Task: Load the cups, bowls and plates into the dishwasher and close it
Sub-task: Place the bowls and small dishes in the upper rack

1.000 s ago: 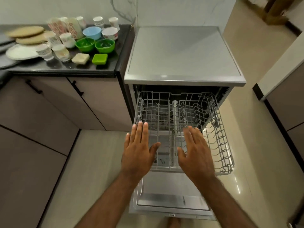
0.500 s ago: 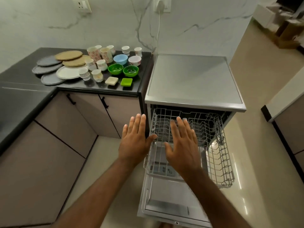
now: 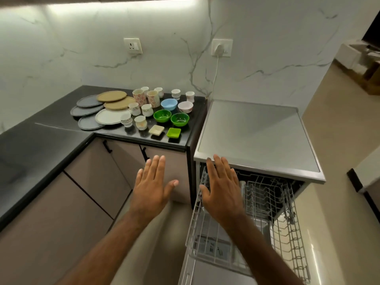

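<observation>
**Loading not begun: both hands empty**

The left hand [image 3: 153, 188] and right hand [image 3: 222, 190] are held flat with fingers straight, and nothing is gripped. The right hand is seen over the pulled-out rack [image 3: 267, 194] of the open dishwasher [image 3: 253, 136]; contact cannot be told. No dishes are seen in the rack. The cups [image 3: 140, 122], bowls [image 3: 180, 119] and plates [image 3: 110, 116] are stood on the table [image 3: 51, 136], left of the dishwasher. It is advised that the nearest cups be taken first and set mouth down.

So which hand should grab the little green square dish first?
Probably the left hand: it is open, empty and nearer the green square dish. The right hand hangs over the rack.
</observation>
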Action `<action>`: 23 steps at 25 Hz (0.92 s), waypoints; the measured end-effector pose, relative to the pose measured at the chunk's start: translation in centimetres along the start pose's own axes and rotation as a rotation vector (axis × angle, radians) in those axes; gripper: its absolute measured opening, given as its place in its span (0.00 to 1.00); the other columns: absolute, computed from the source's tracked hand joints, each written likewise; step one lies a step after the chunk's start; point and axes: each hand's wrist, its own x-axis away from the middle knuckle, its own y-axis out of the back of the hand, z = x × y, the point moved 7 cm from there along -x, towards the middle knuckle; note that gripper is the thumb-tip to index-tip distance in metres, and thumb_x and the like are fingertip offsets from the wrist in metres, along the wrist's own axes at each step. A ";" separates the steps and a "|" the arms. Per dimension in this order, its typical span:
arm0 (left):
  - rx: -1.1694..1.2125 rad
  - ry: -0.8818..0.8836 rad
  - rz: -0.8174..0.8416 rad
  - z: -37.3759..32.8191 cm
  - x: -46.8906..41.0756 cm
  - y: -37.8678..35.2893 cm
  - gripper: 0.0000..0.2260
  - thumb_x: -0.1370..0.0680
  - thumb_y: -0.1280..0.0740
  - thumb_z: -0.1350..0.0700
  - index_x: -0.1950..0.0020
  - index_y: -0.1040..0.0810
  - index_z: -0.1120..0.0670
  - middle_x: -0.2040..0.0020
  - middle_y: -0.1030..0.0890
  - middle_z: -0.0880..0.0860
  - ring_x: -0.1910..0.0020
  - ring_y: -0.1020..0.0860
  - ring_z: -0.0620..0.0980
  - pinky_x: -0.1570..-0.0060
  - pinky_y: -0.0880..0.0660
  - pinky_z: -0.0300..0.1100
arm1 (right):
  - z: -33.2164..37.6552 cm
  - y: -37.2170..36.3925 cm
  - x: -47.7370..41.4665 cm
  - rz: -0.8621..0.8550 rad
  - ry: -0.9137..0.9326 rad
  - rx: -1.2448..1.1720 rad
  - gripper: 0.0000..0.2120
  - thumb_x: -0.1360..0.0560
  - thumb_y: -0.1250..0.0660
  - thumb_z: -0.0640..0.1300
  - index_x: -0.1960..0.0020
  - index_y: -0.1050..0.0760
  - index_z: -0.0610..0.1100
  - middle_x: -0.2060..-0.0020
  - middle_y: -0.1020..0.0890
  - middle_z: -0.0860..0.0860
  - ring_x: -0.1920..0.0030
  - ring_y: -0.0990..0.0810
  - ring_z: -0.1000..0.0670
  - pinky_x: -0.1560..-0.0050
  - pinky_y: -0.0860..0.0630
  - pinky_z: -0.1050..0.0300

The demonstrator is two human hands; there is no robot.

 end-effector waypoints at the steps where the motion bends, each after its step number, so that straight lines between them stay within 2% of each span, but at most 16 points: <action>1: -0.007 0.017 -0.002 0.8 -0.3 0.1 0.37 0.18 0.46 0.33 0.16 0.53 0.49 0.16 0.49 0.51 0.17 0.53 0.52 0.21 0.49 0.56 | 0.2 -0.2 -0.7 0.010 0.011 0.006 0.40 0.21 0.34 0.52 0.18 0.54 0.49 0.18 0.53 0.49 0.19 0.60 0.47 0.20 0.52 0.42; 5: -0.027 0.054 0.008 3.3 -2.2 -0.2 0.34 0.17 0.46 0.35 0.16 0.51 0.48 0.16 0.48 0.51 0.17 0.52 0.53 0.21 0.46 0.56 | 0.8 -1.1 -2.8 0.036 0.044 -0.004 0.39 0.21 0.34 0.52 0.18 0.51 0.48 0.18 0.51 0.49 0.19 0.57 0.48 0.20 0.51 0.43; 11: -0.024 0.053 0.013 6.5 -8.1 -1.5 0.29 0.15 0.42 0.47 0.16 0.47 0.51 0.17 0.44 0.53 0.18 0.47 0.54 0.21 0.43 0.57 | 1.9 -4.9 -6.5 0.133 0.103 -0.008 0.37 0.20 0.36 0.53 0.18 0.51 0.48 0.18 0.49 0.50 0.19 0.54 0.51 0.20 0.48 0.46; 16: 0.016 0.052 0.082 10.9 -16.1 -5.2 0.28 0.16 0.41 0.52 0.17 0.45 0.52 0.18 0.41 0.53 0.18 0.46 0.54 0.21 0.45 0.56 | 3.3 -9.8 -15.0 0.130 0.165 0.008 0.34 0.21 0.34 0.50 0.20 0.42 0.45 0.21 0.37 0.47 0.21 0.41 0.48 0.22 0.39 0.47; 20: -0.002 0.011 0.226 14.6 -24.6 -9.9 0.28 0.17 0.42 0.57 0.17 0.44 0.52 0.18 0.41 0.53 0.18 0.46 0.55 0.21 0.45 0.56 | 4.0 -13.8 -24.5 0.106 0.143 0.016 0.28 0.23 0.31 0.47 0.25 0.31 0.42 0.30 0.25 0.46 0.30 0.27 0.47 0.31 0.27 0.48; 23: -0.003 -0.017 0.289 17.4 -29.6 -12.9 0.33 0.21 0.40 0.63 0.16 0.47 0.52 0.17 0.43 0.54 0.17 0.48 0.54 0.21 0.46 0.55 | 4.7 -16.3 -30.5 0.085 0.145 0.006 0.20 0.25 0.34 0.42 0.34 0.23 0.42 0.41 0.18 0.45 0.43 0.19 0.44 0.46 0.20 0.46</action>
